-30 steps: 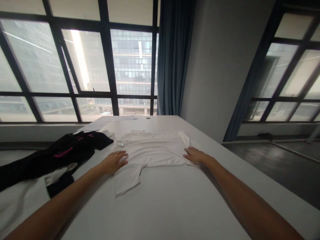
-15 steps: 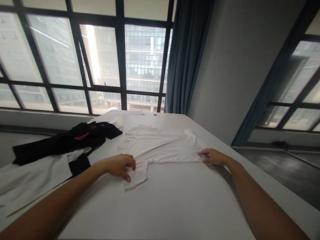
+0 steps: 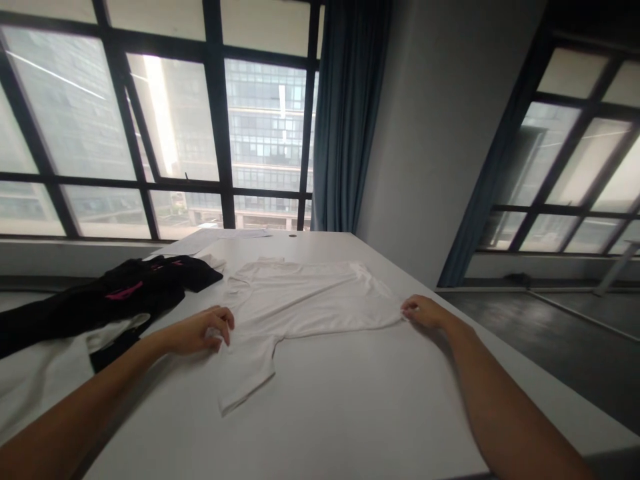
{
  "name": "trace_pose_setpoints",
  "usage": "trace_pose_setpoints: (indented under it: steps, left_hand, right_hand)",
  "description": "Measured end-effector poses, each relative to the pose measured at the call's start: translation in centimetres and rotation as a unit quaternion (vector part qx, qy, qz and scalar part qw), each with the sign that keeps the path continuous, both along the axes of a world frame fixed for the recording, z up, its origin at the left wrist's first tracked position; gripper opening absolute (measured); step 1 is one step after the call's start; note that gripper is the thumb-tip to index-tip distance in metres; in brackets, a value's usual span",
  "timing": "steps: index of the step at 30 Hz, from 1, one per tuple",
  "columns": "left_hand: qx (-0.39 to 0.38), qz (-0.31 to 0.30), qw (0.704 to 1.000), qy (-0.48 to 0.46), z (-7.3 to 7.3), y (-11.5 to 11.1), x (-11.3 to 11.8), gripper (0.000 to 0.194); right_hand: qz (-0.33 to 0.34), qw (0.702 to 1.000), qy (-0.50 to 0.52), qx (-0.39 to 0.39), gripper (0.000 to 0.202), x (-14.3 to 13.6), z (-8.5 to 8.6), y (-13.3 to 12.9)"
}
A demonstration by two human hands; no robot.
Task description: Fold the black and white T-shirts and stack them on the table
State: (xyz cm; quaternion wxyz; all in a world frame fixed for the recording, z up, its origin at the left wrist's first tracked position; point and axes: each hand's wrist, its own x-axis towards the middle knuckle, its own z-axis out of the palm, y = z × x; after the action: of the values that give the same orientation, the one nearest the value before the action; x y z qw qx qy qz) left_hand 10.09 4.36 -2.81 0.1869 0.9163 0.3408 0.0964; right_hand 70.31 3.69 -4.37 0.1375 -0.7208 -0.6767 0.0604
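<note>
A white T-shirt [image 3: 310,300] lies sideways on the white table, its neckline to the left and a short sleeve spread toward me. At its shoulder edge, just above that sleeve, my left hand [image 3: 203,331] has its fingers curled, with a bit of white cloth showing between them. My right hand [image 3: 425,313] pinches the shirt's hem corner on the right side. Fine diagonal creases run across the shirt's body.
Left of the shirt, black clothing [image 3: 145,283] with pink marks lies heaped beside another white garment [image 3: 45,380]. Papers [image 3: 245,233] rest at the far end of the white table [image 3: 340,413]. Windows, a blue curtain [image 3: 345,120] and a grey pillar stand beyond.
My left hand has moved left and closed on the shoulder edge. The near sleeve is spread further toward me. My right hand has closed on the hem corner, drawing it slightly outward. The view has turned right.
</note>
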Motion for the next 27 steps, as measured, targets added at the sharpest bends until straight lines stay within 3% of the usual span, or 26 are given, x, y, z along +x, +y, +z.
trace_pose_setpoints:
  steps: [4, 10, 16, 21, 22, 24, 27]
  left_hand:
    - [-0.023, -0.016, 0.999, -0.044, 0.7, -0.4, 0.2, 0.027]
    - [-0.078, 0.049, 0.996, -0.019, 1.4, -1.0, 1.2, 0.034]
    - [-0.199, 0.025, 0.980, 0.002, 2.5, -2.3, 1.6, 0.036]
    - [-0.381, -0.020, 0.924, 0.011, 3.6, -2.8, 0.7, 0.042]
    - [-0.396, -0.024, 0.917, -0.026, 3.8, -2.5, 0.4, 0.043]
    - [-0.386, -0.002, 0.911, -0.145, 3.8, -1.6, -0.1, 0.045]
    - [-0.316, 0.084, 0.908, -0.261, 3.4, -0.3, -0.8, 0.045]
  right_hand:
    - [0.024, 0.998, 0.045, 0.047, 0.026, 1.2, 0.9, -0.5]
    - [-0.007, 0.999, 0.030, 0.039, 0.027, 2.0, 1.9, -0.8]
    - [-0.010, 0.997, 0.061, -0.046, 0.022, 2.3, 2.8, -1.8]
    - [0.014, 0.971, 0.157, -0.180, 0.023, 2.4, 3.7, -2.8]
    - [0.019, 0.971, 0.174, -0.164, 0.025, 2.3, 3.7, -2.6]
    - [0.016, 0.978, 0.196, -0.062, 0.030, 1.8, 3.4, -1.9]
    - [-0.015, 0.974, 0.210, 0.085, 0.039, 1.1, 1.9, -0.1]
